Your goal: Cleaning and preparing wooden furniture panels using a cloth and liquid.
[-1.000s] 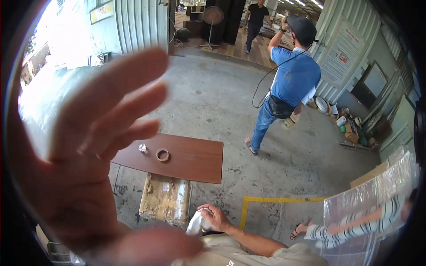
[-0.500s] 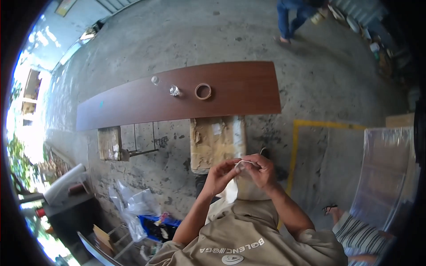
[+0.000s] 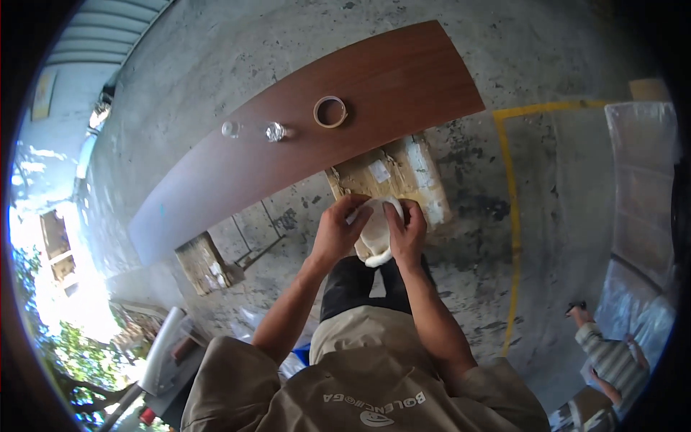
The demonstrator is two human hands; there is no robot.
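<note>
Both my hands hold a white, rounded, cloth-like piece [image 3: 376,234] with a thick soft rim, in front of my legs. My left hand [image 3: 342,225] pinches its upper left edge. On the opposite edge, the fingers of my right hand [image 3: 407,229] are closed, with the thumb on its face. Beyond them lies a long reddish-brown board [image 3: 403,79]. On the board are a tape roll [image 3: 330,126], a small foil-wrapped thing [image 3: 275,132] and a clear bottle-like thing with a whitish top [image 3: 230,129].
Under the board stand a worn, stained bench [image 3: 425,180] and a rough wooden block support [image 3: 203,265]. A yellow line [image 3: 514,216] crosses the concrete floor on the right. Farther right are a plastic-wrapped stack [image 3: 643,165] and a person in striped clothes [image 3: 612,360].
My view has turned, so the board appears higher and tilted. The white piece, bunched between my fingers before, is now spread out wider with my hands farther apart. The walking person has left view.
</note>
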